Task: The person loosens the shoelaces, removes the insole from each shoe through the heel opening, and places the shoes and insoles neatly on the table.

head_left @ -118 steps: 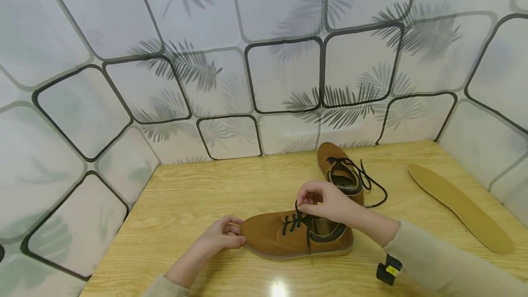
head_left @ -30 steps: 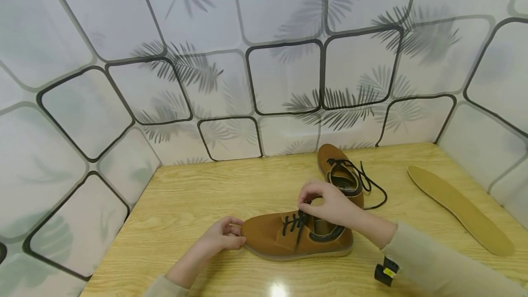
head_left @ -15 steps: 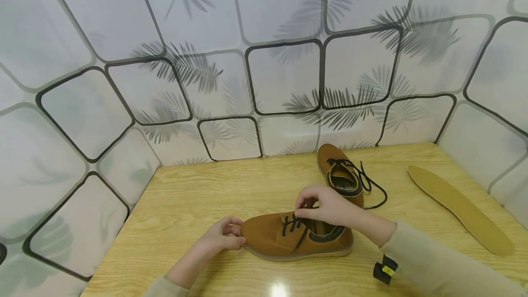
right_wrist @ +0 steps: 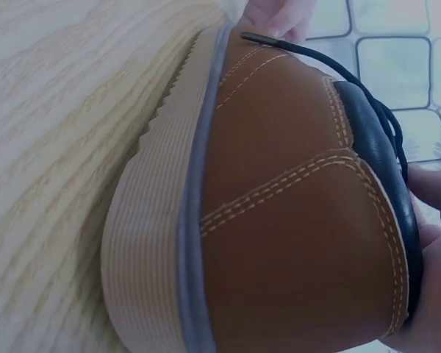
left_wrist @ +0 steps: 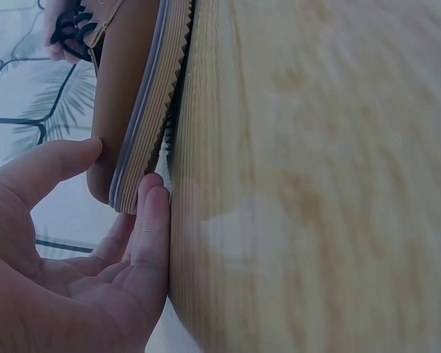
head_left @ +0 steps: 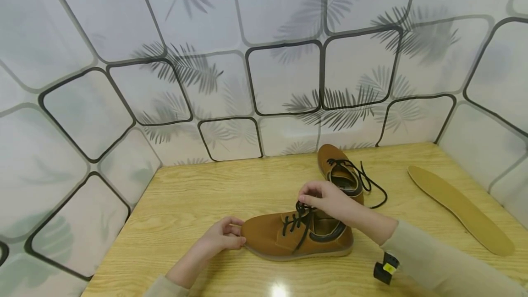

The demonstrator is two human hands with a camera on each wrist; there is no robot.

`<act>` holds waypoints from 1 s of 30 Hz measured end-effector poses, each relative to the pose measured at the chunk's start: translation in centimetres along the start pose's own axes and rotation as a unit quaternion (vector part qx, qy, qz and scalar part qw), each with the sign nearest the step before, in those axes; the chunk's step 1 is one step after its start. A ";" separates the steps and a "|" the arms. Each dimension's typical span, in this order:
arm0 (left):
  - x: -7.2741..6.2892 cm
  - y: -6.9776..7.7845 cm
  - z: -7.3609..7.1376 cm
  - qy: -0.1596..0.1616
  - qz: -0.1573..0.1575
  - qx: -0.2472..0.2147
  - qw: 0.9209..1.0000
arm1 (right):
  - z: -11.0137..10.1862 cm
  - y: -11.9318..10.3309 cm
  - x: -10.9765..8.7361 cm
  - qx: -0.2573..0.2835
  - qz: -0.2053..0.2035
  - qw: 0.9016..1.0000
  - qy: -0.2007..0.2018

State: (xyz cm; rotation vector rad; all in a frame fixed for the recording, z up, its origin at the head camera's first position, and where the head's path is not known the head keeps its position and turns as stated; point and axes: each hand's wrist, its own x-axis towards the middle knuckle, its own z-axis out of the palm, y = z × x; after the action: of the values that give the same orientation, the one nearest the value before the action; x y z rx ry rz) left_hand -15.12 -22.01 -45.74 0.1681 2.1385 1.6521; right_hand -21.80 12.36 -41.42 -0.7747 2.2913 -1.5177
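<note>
A brown lace-up shoe (head_left: 264, 233) lies sole down, toe to the left, in the head view. At its toe, my left hand (head_left: 220, 235) holds on with the thumb on the upper and fingertips at the sole (left_wrist: 151, 125), as the left wrist view shows. My right hand (head_left: 330, 200) is above the shoe's opening and pinches the black shoelace (head_left: 303, 207), which is bunched in loops below the fingertips. One loose lace end (right_wrist: 257, 37) hangs down the shoe's near side. The right fingertips are partly hidden behind the collar in the right wrist view.
A second brown shoe (head_left: 328, 154) stands behind my right hand, its long black lace (head_left: 377, 187) trailing right. A tan insole (head_left: 458, 203) lies at the right on the wooden table (head_left: 198, 191). A patterned curtain-like backdrop (head_left: 288, 77) encloses the back and sides.
The right hand dipped to the laces half a second ago and is now slightly higher, with lace loops raised. The loose lace end has shifted toward the toe since earlier. The left hand stays put.
</note>
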 end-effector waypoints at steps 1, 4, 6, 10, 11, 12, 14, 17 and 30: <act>0.0 0.0 0.0 0.002 -0.002 -0.001 1.000 | -0.1 0.0 0.0 0.010 0.008 1.000 0.001; 0.0 0.0 0.0 0.004 -0.005 -0.001 1.000 | -0.1 -0.1 0.0 0.031 0.016 0.999 0.001; 0.0 -0.1 0.0 0.004 -0.006 0.000 1.000 | 0.0 0.0 -0.1 0.022 0.010 1.000 -0.001; 0.0 -0.2 0.0 0.005 -0.007 0.002 1.000 | 0.3 0.2 -0.2 -0.027 -0.019 0.999 -0.007; 0.0 -0.2 0.1 0.005 -0.007 0.002 1.000 | 0.4 0.2 -0.2 -0.038 -0.026 0.999 -0.009; 0.0 -0.3 0.1 0.005 -0.006 0.002 1.000 | 0.5 0.1 -0.2 -0.049 -0.033 0.998 -0.011; 0.0 -0.4 0.1 0.008 -0.007 0.002 1.000 | 0.6 0.0 -0.3 -0.070 -0.041 0.997 -0.018; 0.0 -0.3 0.1 0.010 -0.007 0.002 1.000 | 0.7 -0.1 -0.2 -0.088 -0.055 0.994 -0.029; 0.0 -0.1 0.1 0.011 -0.009 0.002 1.000 | 0.3 0.2 0.0 -0.012 -0.021 1.000 0.007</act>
State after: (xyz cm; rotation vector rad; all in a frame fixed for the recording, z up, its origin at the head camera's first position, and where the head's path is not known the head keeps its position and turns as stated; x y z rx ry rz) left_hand -15.09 -21.95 -45.87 0.1316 2.1536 1.6478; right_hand -21.70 12.23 -41.68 -0.8268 2.3210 -1.5224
